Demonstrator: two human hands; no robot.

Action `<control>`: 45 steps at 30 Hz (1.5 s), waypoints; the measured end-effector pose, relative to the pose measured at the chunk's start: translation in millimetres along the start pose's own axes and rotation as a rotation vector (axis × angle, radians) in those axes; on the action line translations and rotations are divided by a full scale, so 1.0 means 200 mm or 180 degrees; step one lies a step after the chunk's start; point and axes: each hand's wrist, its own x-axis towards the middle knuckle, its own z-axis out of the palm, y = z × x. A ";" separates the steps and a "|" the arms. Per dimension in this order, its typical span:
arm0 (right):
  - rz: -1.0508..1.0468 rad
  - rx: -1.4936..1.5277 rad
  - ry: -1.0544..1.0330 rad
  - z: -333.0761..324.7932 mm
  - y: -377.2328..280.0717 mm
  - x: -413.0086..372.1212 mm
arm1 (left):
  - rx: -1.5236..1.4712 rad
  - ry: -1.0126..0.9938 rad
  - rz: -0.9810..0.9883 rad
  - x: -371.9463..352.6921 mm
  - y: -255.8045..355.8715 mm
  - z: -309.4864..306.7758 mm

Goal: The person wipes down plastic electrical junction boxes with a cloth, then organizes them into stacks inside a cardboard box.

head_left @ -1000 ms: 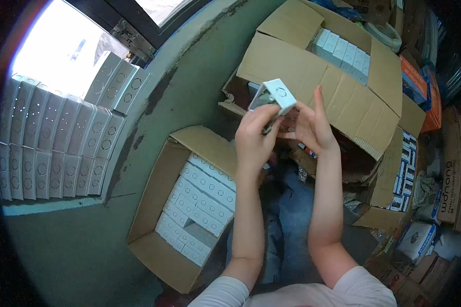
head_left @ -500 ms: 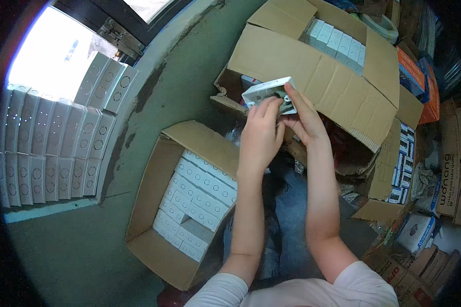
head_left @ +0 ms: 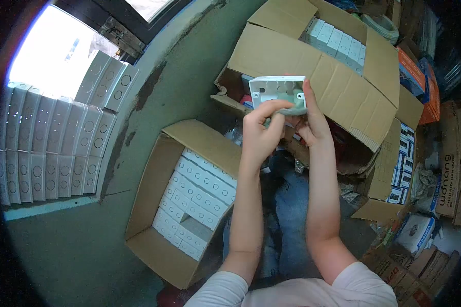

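Note:
A white electrical junction box (head_left: pixel 264 87), its open side turned toward me, is held up in front of the cardboard cartons. My right hand (head_left: pixel 316 123) grips it at the right end, thumb along the edge. Pinched in my left hand (head_left: pixel 264 128) is a grey-green cloth (head_left: pixel 293 111), which lies over the lower rim of the box. Part of the cloth and the fingertips of my left hand are hidden behind the rim and the folded fingers.
An open carton (head_left: pixel 146 215) with rows of white boxes stands at lower left. On the window ledge, more boxes (head_left: pixel 51 128) are stacked. A large carton (head_left: pixel 292 56) holding white boxes is behind my hands. Another carton (head_left: pixel 379 179) with small packages sits at right.
The junction box has turned so its inside faces me more fully. My left hand has moved down and drawn the cloth to the lower rim; my right hand still holds the end.

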 end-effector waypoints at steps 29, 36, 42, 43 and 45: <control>-0.0450 0.0232 -0.0288 0.05 0.14 0.05 | -0.0898 0.1452 0.0219 0.00 -0.03 -0.14; -0.0434 -0.1275 -0.0999 0.00 0.15 0.06 | 0.1188 0.1376 0.1151 0.05 -0.01 -0.19; -0.0320 -0.1702 -0.0866 0.02 0.10 0.00 | 0.1048 0.0709 0.1013 0.01 0.09 -0.17; -0.0266 -0.1715 -0.0925 0.01 0.09 0.00 | 0.1458 0.1047 0.1221 0.04 0.03 -0.20; -0.0297 -0.1917 -0.1103 0.02 0.06 -0.01 | 0.1586 0.1300 0.0403 0.02 -0.03 -0.29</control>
